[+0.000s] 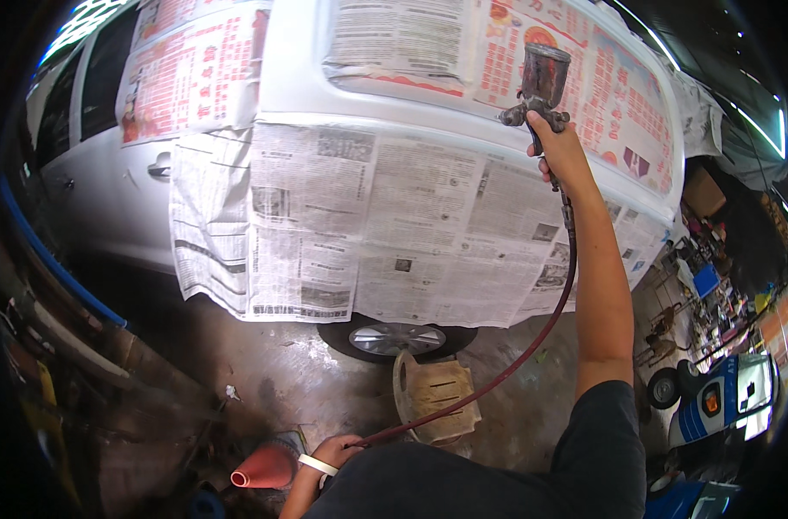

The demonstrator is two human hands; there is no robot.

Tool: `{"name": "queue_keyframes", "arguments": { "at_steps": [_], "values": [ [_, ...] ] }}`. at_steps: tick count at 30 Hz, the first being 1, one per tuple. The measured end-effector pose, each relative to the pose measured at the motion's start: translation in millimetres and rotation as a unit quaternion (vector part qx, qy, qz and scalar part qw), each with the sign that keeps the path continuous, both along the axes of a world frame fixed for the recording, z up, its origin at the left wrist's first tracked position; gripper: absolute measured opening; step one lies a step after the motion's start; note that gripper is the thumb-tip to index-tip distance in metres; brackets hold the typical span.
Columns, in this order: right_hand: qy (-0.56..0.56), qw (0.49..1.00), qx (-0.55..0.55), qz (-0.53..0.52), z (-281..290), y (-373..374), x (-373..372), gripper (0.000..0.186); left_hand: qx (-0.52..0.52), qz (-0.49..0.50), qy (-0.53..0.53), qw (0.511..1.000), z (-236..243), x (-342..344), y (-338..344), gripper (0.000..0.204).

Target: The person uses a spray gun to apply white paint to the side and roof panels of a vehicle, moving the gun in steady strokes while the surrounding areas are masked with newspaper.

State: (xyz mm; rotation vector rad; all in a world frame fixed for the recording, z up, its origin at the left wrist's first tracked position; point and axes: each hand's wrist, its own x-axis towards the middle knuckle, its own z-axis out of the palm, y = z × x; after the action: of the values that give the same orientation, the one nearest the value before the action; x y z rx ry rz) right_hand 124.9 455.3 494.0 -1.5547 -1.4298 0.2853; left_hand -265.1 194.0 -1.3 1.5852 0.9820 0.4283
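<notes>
My right hand (556, 151) is raised and closed round the handle of a paint spray gun (547, 82), its stained cup on top. The gun points left, beside the white upper side panel of a vehicle (385, 111). From the gun's handle a dark red air hose (532, 346) curves down to my waist. There my left hand (335, 450), with a white band at the wrist, is closed on the hose. Newspaper sheets (420, 216) cover the vehicle's lower side, and red-printed paper (597, 95) covers its windows.
A worn plastic chair (441, 398) stands in front of me near the vehicle's wheel (394, 339). An orange traffic cone (264, 467) is by my left arm. To the right are a blue and white vehicle (723, 398) and clutter along the wall. A blue rail (61, 255) runs at the left.
</notes>
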Motion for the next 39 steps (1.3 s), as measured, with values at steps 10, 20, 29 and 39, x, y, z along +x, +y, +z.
{"name": "queue_keyframes", "arguments": {
  "at_steps": [10,20,29,39],
  "values": [
    [-0.042,0.996,-0.022,0.076,10.0,37.4,-117.3,0.052,-0.019,0.062,-0.02,0.998,-9.0,-33.6,-15.7,0.023],
    [-0.016,0.982,-0.012,0.186,23.7,43.6,-187.8,0.054,-0.012,0.077,-0.014,0.997,-15.1,-44.0,-27.3,0.023],
    [-0.073,0.995,-0.03,0.057,15.6,12.0,-86.2,0.047,-0.012,-0.004,-0.003,1.0,5.0,-18.8,0.8,0.023],
    [-0.042,0.995,-0.001,-0.095,-4.7,-45.2,96.6,0.046,0.034,-0.103,0.009,0.994,19.0,41.6,40.0,0.025]
  ]
}}
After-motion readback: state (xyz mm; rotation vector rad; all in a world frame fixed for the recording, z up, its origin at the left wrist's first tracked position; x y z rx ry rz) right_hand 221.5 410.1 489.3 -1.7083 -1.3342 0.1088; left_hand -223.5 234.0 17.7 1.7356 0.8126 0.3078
